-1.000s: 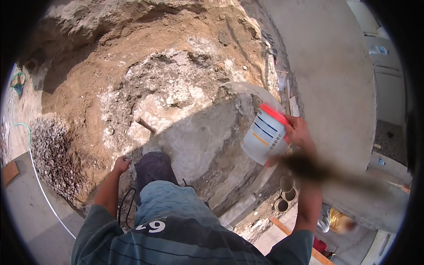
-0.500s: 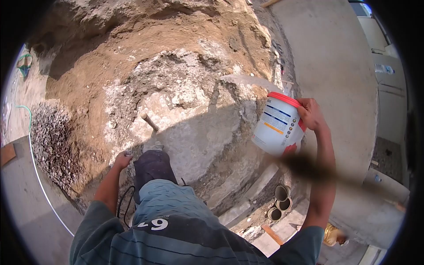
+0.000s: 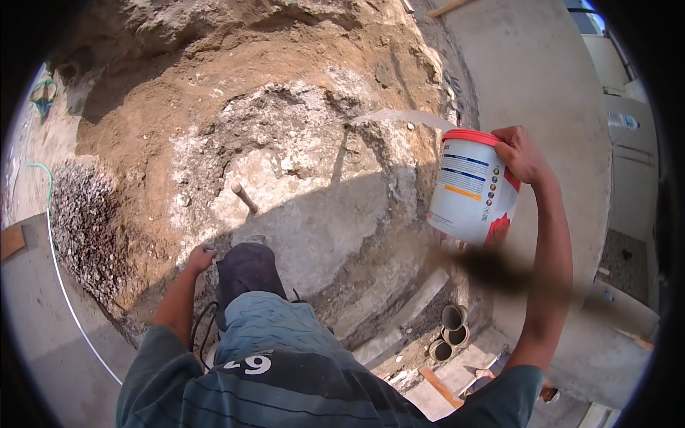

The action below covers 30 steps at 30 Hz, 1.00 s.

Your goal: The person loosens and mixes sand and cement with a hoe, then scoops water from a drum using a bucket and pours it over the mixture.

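Note:
My right hand [image 3: 522, 155] grips the red rim of a white plastic bucket [image 3: 460, 196] with printed labels, held up over the right side of the dug ground. From the bucket's mouth a clear stream of water [image 3: 399, 116] arcs to the left. My left hand [image 3: 202, 258] is low beside my leg, its fingers curled; whether they hold anything is unclear. Near it, a short round stake [image 3: 245, 198] sticks up from the pale, wet-looking ground [image 3: 307, 221]. A dark, blurred shape crosses in front of my right forearm.
Rough soil and rock [image 3: 285, 57] rise ahead. A gravel pile [image 3: 82, 221] and a white-green hose [image 3: 68, 299] are at left. Several open pipe ends [image 3: 454, 334] lie at lower right, near another person [image 3: 549, 394], partly hidden. A concrete slab [image 3: 535, 85] runs along the right.
My right hand and the bucket have moved right and slightly up. The water stream has shifted up with it. My left hand stays in about the same place.

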Each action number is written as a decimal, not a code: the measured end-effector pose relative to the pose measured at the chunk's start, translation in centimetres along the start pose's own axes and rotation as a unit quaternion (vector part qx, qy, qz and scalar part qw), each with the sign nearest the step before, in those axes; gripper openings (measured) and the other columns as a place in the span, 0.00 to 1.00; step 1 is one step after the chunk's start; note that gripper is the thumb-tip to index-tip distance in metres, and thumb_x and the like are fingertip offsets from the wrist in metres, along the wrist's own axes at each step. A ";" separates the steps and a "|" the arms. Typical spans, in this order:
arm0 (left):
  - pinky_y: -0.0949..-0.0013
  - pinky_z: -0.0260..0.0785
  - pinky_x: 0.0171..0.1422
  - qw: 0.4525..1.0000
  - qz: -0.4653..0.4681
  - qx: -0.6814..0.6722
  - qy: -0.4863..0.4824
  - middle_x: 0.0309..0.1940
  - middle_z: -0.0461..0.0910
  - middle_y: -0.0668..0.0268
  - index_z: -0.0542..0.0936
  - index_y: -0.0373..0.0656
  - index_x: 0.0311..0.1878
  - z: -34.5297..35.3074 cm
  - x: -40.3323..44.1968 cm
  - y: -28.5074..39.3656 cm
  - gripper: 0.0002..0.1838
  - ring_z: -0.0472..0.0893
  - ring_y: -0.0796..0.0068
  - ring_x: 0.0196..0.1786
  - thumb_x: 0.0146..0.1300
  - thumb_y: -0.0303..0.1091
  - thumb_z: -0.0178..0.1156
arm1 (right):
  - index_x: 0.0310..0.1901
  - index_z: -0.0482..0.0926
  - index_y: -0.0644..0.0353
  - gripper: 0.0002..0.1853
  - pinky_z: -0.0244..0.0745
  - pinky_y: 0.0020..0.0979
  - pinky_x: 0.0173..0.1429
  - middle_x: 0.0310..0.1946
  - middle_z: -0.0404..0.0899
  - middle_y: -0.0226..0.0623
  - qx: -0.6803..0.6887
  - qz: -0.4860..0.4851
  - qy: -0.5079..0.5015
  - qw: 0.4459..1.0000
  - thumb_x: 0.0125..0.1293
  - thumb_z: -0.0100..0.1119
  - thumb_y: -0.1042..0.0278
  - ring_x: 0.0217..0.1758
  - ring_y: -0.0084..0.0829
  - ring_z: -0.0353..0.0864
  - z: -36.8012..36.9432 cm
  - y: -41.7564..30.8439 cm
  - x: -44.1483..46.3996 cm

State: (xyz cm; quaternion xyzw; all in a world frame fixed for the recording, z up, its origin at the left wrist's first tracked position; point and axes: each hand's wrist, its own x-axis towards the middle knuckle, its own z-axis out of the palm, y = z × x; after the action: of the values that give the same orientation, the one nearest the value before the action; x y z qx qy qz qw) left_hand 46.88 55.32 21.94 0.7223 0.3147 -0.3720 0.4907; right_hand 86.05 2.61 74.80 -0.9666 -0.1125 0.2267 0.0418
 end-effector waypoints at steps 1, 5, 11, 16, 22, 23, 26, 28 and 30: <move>0.67 0.75 0.34 1.000 0.001 0.000 0.001 0.30 0.83 0.58 0.80 0.33 0.49 0.0 0.1 -0.1 0.21 0.81 0.71 0.26 0.59 0.40 0.64 | 0.26 0.73 0.72 0.15 0.65 0.33 0.28 0.16 0.69 0.42 0.001 -0.003 0.003 1.000 0.48 0.47 0.63 0.20 0.27 0.68 -0.2 -0.5 0.3; 0.67 0.75 0.35 1.000 -0.008 0.016 0.008 0.30 0.83 0.59 0.80 0.33 0.49 -0.3 0.0 -0.2 0.21 0.81 0.72 0.26 0.58 0.39 0.64 | 0.25 0.72 0.71 0.15 0.64 0.34 0.27 0.16 0.68 0.42 -0.011 -0.031 0.010 0.999 0.48 0.47 0.63 0.20 0.26 0.66 -1.3 -2.9 1.3; 0.66 0.75 0.36 1.000 0.010 0.006 0.011 0.29 0.83 0.61 0.80 0.34 0.49 -0.3 -0.2 -0.9 0.21 0.81 0.71 0.27 0.57 0.39 0.64 | 0.26 0.76 0.74 0.17 0.70 0.42 0.34 0.20 0.74 0.53 -0.088 -0.055 -0.031 0.994 0.48 0.49 0.63 0.23 0.41 0.75 -2.6 -6.1 3.2; 0.65 0.75 0.38 1.000 0.020 0.005 0.021 0.28 0.83 0.60 0.81 0.36 0.46 -0.2 -0.1 -1.0 0.20 0.81 0.70 0.28 0.57 0.42 0.64 | 0.26 0.77 0.73 0.16 0.71 0.43 0.36 0.22 0.76 0.55 -0.115 -0.119 0.010 0.986 0.48 0.49 0.63 0.25 0.45 0.75 -2.5 -7.6 4.3; 0.64 0.75 0.42 0.998 0.043 0.040 0.039 0.29 0.84 0.59 0.83 0.36 0.46 0.4 1.2 -2.2 0.21 0.82 0.68 0.32 0.56 0.44 0.64 | 0.27 0.78 0.72 0.17 0.72 0.43 0.38 0.24 0.78 0.55 -0.170 -0.132 -0.012 0.976 0.49 0.49 0.63 0.27 0.46 0.77 -3.8 -9.4 5.3; 0.64 0.75 0.43 0.997 0.047 0.044 0.041 0.30 0.84 0.59 0.83 0.36 0.47 0.4 1.4 -2.3 0.22 0.83 0.68 0.33 0.56 0.44 0.64 | 0.27 0.78 0.72 0.17 0.72 0.43 0.38 0.24 0.78 0.55 -0.175 -0.132 -0.016 0.976 0.49 0.49 0.63 0.28 0.46 0.77 -3.9 -9.6 5.3; 0.64 0.75 0.43 0.999 0.022 0.022 0.029 0.31 0.84 0.58 0.83 0.36 0.48 0.5 0.8 -1.3 0.22 0.83 0.68 0.32 0.56 0.44 0.64 | 0.27 0.78 0.72 0.16 0.72 0.43 0.38 0.24 0.78 0.55 -0.148 -0.126 -0.003 0.981 0.49 0.49 0.63 0.28 0.46 0.78 -3.9 -9.8 5.2; 0.65 0.75 0.43 0.999 0.022 0.028 0.025 0.31 0.84 0.58 0.83 0.36 0.48 0.5 0.2 -0.5 0.22 0.82 0.69 0.32 0.57 0.44 0.64 | 0.25 0.74 0.73 0.17 0.70 0.42 0.35 0.20 0.73 0.53 -0.146 -0.124 -0.007 0.981 0.47 0.48 0.62 0.24 0.43 0.74 -4.0 -9.0 5.6; 0.65 0.75 0.42 0.999 0.024 0.024 0.020 0.32 0.84 0.59 0.82 0.35 0.48 0.3 0.0 -0.1 0.22 0.82 0.69 0.31 0.57 0.43 0.64 | 0.25 0.74 0.73 0.17 0.71 0.42 0.36 0.21 0.74 0.54 -0.156 -0.112 -0.015 0.981 0.47 0.48 0.61 0.24 0.43 0.74 -4.1 -8.3 6.0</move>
State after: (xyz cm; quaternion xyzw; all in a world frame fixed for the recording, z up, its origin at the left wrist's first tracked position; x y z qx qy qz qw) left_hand 46.66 55.06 21.83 0.7484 0.2983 -0.3529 0.4758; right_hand 91.48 11.97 77.02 -0.9390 -0.2547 0.2144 -0.0860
